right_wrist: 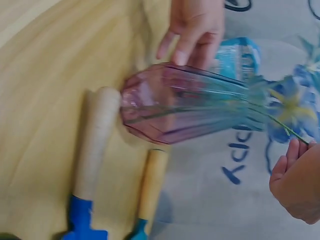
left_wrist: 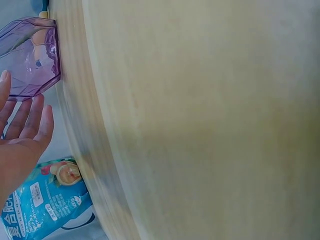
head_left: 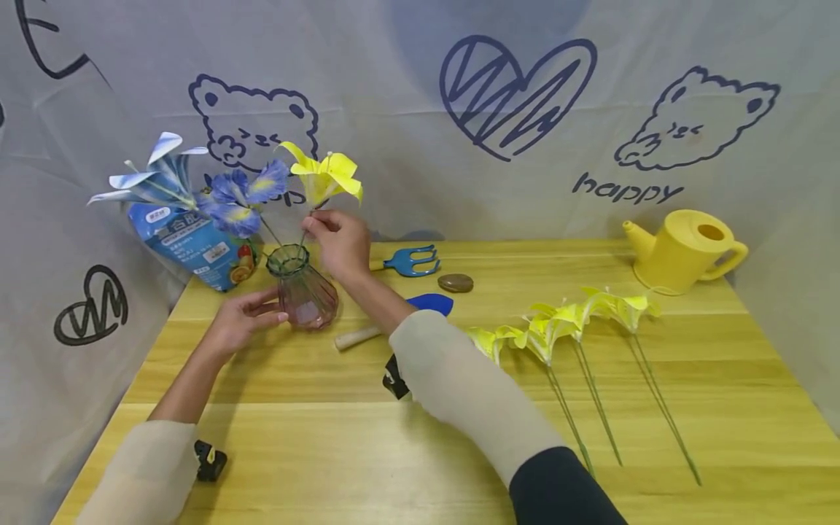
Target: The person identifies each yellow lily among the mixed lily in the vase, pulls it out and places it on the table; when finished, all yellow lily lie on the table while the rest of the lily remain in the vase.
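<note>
A ribbed glass vase (head_left: 307, 295), green at the neck and pink below, stands at the left of the table. My left hand (head_left: 246, 321) holds its lower left side, thumb in front and fingers behind. My right hand (head_left: 344, 240) pinches the thin green stem of a yellow lily (head_left: 326, 175) just below the bloom. That stem (right_wrist: 270, 117) runs down into the vase mouth. A blue iris (head_left: 239, 197) and a pale blue lily (head_left: 157, 175) lean out to the left. In the left wrist view, fingertips (left_wrist: 37, 107) meet the vase's pink base (left_wrist: 30, 65).
Several yellow lilies (head_left: 558, 328) lie at the right. A yellow watering can (head_left: 682, 251) stands at the back right. Behind the right forearm are a blue hand fork (head_left: 412, 260), a brown stone (head_left: 456, 283) and a blue trowel (head_left: 429, 302). A blue bag (head_left: 197, 244) stands back left.
</note>
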Demonstrator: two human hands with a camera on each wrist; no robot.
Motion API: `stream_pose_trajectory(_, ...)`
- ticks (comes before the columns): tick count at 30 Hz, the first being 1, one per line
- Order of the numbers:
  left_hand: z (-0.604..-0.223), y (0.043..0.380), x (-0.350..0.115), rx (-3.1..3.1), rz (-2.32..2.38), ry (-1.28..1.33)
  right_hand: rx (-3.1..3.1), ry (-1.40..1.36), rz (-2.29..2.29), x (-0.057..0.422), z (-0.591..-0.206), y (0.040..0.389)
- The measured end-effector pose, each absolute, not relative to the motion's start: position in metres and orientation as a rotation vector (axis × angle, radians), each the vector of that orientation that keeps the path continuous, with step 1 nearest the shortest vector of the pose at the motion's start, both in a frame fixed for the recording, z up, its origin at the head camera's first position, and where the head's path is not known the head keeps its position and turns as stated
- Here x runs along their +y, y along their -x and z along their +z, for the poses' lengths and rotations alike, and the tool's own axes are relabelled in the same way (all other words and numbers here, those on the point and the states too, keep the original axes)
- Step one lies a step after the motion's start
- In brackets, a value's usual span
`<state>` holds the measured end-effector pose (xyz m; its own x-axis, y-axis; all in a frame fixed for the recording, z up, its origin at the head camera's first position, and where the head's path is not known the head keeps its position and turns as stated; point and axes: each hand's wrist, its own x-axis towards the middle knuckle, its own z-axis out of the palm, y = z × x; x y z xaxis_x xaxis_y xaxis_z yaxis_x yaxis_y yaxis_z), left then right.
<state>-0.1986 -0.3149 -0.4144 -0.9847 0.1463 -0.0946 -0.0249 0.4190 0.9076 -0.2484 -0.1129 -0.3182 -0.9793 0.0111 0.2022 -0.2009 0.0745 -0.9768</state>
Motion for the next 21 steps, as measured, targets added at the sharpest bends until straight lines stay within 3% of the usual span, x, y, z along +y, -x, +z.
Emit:
stream_pose_trajectory(5, -0.414, 0.198, -0.313, 2.522, 1.583, -0.103, -2.006, -0.255, 2.118, -0.084, -0.291, 0.246)
stream_pose_trajectory(13, -0.415, 0.198, -0.314, 2.52, 1.585, -0.081, -1.796, -0.383, 2.232, -0.012, -0.229, 0.213)
stream_pose_trajectory(21, -0.413, 0.198, -0.312, 2.522, 1.572, -0.089, -2.137, -0.664, 2.011, 0.076, -0.241, 0.181)
